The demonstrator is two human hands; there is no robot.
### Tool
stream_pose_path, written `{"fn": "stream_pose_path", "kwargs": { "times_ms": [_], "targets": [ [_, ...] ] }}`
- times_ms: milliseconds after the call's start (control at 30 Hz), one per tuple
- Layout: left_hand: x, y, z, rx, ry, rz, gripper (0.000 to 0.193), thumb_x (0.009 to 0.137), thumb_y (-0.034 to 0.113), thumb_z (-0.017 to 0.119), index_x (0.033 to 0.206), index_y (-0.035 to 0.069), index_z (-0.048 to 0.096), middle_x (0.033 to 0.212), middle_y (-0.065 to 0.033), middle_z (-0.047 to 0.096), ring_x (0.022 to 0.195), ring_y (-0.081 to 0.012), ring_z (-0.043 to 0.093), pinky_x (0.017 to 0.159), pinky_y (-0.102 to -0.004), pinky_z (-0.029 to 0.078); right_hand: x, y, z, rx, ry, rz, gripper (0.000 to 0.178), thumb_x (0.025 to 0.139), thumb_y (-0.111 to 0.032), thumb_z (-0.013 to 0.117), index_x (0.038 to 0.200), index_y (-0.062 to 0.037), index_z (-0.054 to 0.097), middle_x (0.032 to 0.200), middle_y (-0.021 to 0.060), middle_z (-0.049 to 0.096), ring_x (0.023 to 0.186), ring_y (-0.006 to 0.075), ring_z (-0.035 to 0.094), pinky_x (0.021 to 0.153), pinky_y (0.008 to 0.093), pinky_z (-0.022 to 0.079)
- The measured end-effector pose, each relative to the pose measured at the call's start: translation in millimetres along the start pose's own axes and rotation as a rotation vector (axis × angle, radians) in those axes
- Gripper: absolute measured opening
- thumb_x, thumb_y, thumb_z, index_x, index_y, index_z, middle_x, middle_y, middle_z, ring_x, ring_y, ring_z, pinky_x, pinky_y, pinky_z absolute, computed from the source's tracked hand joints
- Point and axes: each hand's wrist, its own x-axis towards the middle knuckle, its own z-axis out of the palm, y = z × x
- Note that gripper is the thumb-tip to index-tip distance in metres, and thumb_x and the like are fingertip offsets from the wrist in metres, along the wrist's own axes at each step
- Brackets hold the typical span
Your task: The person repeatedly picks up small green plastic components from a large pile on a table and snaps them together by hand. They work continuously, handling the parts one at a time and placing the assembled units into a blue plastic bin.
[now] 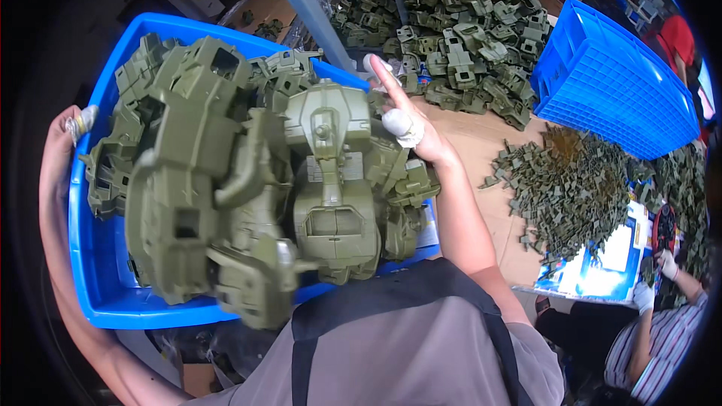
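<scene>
A large blue plastic bin (84, 256) is right in front of me, heaped with olive-green moulded plastic toy-vehicle parts (335, 214). My left hand (66, 128) grips the bin's left rim, with white wrapping on its fingers. At the bin's far right corner is my right hand (412, 124), its index finger stretched out and its thumb apart; both have white coverings. Nothing shows between that finger and thumb. The hand is beside the green parts, and its other fingers are largely hidden.
Behind the bin stands a grey metal post (301, 4). A big pile of green parts (466, 45) covers the table's far side. To the right are a tilted blue crate (617, 79) and a heap of small green pieces (564, 195). A gloved co-worker (662, 331) works at lower right.
</scene>
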Motion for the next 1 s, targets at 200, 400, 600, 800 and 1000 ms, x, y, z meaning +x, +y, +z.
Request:
{"fn": "stream_pose_path", "kwargs": {
  "times_ms": [200, 400, 600, 800, 1000],
  "targets": [
    [10, 108, 54, 0.063, -0.023, -0.012, 0.022, 0.081, 0.01, 0.055, 0.066, 0.012, 0.039, 0.059, 0.0069, 0.041, 0.052, 0.0009, 0.037, 0.047, -0.0164, 0.029, -15, -8, -54, 0.309, 0.159, 0.042, 0.115, 0.058, -0.087, 0.035, 0.143, -0.0182, -0.003, 0.147, 0.0122, 0.01, 0.132, 0.0314, 0.021, 0.105, 0.05, 0.014],
    [53, 162, 106, 0.116, -0.099, 0.144, 0.022, 0.08, 0.016, 0.056, 0.067, 0.012, 0.039, 0.059, 0.0071, 0.039, 0.054, 0.0005, 0.036, 0.048, -0.0169, 0.027, -26, -4, -124, 0.468, 0.292, -0.097, 0.109, 0.063, -0.082, 0.043, 0.143, -0.0184, 0.005, 0.146, 0.0124, 0.013, 0.132, 0.0304, 0.022, 0.106, 0.0472, 0.016],
    [37, 164, 119, 0.086, -0.142, -0.007, 0.017, 0.083, 0.021, 0.054, 0.075, 0.009, 0.045, 0.07, 0.0024, 0.047, 0.065, -0.0047, 0.044, 0.058, -0.0182, 0.036, -63, 29, -203, 0.651, 0.005, -0.237, 0.1, 0.068, -0.062, 0.062, 0.14, -0.0348, -0.002, 0.146, 0.0213, 0.001, 0.132, 0.0437, 0.009, 0.102, 0.0565, 0.018],
    [42, 88, 181, -0.068, 0.017, -0.138, 0.016, 0.083, 0.022, 0.053, 0.077, 0.009, 0.045, 0.073, 0.0015, 0.048, 0.067, -0.0056, 0.045, 0.061, -0.0193, 0.036, -84, 57, -276, 0.241, -0.127, 0.01, 0.086, 0.077, -0.028, 0.065, 0.142, -0.0104, 0.012, 0.141, 0.0173, 0.026, 0.131, 0.0285, 0.025, 0.104, 0.0383, 0.022],
    [40, 3, 277, -0.237, 0.128, -0.21, 0.016, 0.084, 0.022, 0.052, 0.079, 0.008, 0.046, 0.075, 0.0005, 0.048, 0.07, -0.0065, 0.046, 0.063, -0.0204, 0.037, -122, 105, -337, -0.525, 0.042, 0.631, 0.048, 0.081, -0.019, 0.059, 0.127, -0.0154, 0.046, 0.117, 0.0165, 0.054, 0.104, 0.0262, 0.055, 0.083, 0.0367, 0.044]
  ]
}}
